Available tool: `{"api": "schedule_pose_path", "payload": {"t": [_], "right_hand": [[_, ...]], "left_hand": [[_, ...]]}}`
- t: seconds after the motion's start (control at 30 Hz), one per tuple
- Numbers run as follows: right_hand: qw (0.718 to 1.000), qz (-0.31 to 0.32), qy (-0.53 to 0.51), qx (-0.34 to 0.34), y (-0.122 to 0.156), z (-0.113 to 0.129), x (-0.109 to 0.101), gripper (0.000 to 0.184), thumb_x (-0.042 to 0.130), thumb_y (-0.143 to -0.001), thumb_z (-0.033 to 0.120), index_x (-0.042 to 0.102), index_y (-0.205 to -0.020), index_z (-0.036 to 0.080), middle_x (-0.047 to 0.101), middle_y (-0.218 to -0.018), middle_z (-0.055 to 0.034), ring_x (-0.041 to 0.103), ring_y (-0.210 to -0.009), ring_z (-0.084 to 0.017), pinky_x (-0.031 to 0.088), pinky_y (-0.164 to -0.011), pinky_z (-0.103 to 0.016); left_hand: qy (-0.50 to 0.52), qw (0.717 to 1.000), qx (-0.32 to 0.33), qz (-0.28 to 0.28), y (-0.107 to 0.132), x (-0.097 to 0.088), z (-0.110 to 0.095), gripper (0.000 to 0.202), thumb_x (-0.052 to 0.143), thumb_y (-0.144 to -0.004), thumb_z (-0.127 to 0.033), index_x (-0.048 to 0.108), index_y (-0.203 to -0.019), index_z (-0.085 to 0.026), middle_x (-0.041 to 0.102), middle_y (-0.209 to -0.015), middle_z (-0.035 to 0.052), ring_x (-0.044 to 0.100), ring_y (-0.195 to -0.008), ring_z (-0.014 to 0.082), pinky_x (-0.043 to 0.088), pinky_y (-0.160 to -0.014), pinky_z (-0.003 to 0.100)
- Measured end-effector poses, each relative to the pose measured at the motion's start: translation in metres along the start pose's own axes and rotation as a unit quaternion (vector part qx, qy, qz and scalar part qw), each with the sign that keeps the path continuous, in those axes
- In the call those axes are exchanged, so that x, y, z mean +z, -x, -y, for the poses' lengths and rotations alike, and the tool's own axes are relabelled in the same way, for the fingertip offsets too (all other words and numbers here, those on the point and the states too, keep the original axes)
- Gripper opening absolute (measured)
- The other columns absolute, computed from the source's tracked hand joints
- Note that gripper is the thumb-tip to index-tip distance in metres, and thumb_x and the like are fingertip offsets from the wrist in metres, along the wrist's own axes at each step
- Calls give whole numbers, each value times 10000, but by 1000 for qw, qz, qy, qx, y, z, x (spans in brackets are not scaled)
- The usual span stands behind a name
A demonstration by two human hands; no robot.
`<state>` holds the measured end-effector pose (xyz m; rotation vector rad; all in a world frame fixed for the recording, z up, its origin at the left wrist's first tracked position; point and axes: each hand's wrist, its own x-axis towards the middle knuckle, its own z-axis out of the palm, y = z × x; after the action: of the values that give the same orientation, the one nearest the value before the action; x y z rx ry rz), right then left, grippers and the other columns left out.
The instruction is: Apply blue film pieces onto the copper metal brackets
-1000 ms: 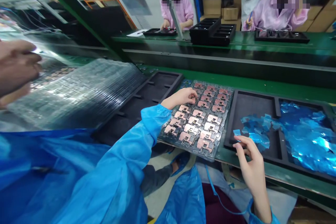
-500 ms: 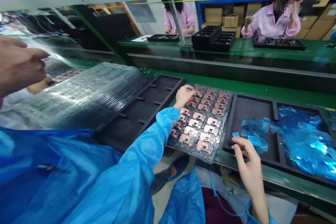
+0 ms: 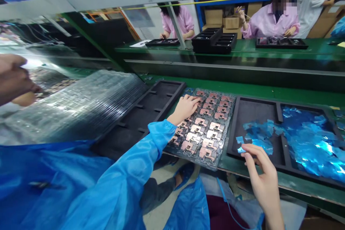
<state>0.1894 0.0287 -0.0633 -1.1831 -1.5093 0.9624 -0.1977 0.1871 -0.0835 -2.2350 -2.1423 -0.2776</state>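
A clear blister tray (image 3: 212,158) holds several copper-coloured parts (image 3: 212,125) in rows and lies on the green bench. My left hand (image 3: 184,107), in a blue sleeve, rests on the tray's upper left corner, fingers stretched over the parts and holding nothing that I can see. My right hand (image 3: 260,172) hovers at the near edge of a black tray (image 3: 234,129). Its thumb and forefinger pinch a small piece of blue film (image 3: 240,150). A heap of blue film pieces (image 3: 309,140) fills that tray's right side.
An empty black compartment tray (image 3: 145,111) lies left of the parts tray, beside a stack of clear blister trays (image 3: 81,100). A co-worker's hand (image 3: 13,79) shows at the far left. Across a black conveyor (image 3: 242,68), people in pink coats work at black trays (image 3: 215,39).
My left hand has shifted slightly down on the tray's upper left and its fingers have flattened. My right hand now pinches a blue film piece. The co-worker's hand has drawn back to the left.
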Motion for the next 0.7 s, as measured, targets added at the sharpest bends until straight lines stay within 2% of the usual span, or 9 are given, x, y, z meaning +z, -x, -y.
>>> {"api": "schedule_pose_path", "payload": {"t": [0.1, 0.27, 0.43, 0.53, 0.7], "right_hand": [[1000, -25, 9, -12, 4, 6, -13, 211, 651, -1090, 386, 810, -1188, 289, 775, -1260, -82, 783, -1044, -221, 648, -807, -305], [998, -52, 20, -26, 5, 6, -22, 190, 657, -1090, 365, 814, -1160, 284, 790, -1215, -72, 793, -1043, -215, 637, -778, -282], [998, -56, 15, -12, 5, 0, -18, 205, 663, -1084, 385, 819, -1141, 266, 794, -1233, -90, 795, -1024, -224, 644, -766, -296], [998, -60, 12, -1, 6, -3, -18, 215, 664, -1082, 401, 821, -1134, 265, 793, -1238, -93, 793, -1027, -229, 648, -768, -303], [998, -64, 11, 8, 8, -2, -21, 228, 669, -1074, 417, 824, -1125, 258, 791, -1228, -101, 793, -1007, -234, 651, -770, -315]], "left_hand": [[-27, 1000, 16, -1, -2, 2, 3, 464, 474, -1080, -264, 714, -1473, -210, 715, -1478, 176, 562, -1349, 418, 464, -1074, 571], [-39, 998, 55, 1, -19, 4, 6, 510, 505, -1051, -175, 657, -1536, -212, 700, -1508, 155, 585, -1327, 367, 481, -1096, 512], [-37, 995, 93, 10, -35, 1, 11, 438, 518, -1032, -135, 744, -1401, -200, 762, -1325, 158, 619, -1237, 338, 495, -1096, 480], [-33, 994, 101, 2, -37, 1, 15, 403, 515, -1050, -153, 761, -1364, -211, 747, -1302, 163, 623, -1224, 339, 504, -1071, 469], [-14, 995, 92, -20, -31, 10, 18, 359, 524, -1059, -154, 778, -1301, -232, 713, -1317, 142, 653, -1204, 295, 544, -1027, 396]]}}
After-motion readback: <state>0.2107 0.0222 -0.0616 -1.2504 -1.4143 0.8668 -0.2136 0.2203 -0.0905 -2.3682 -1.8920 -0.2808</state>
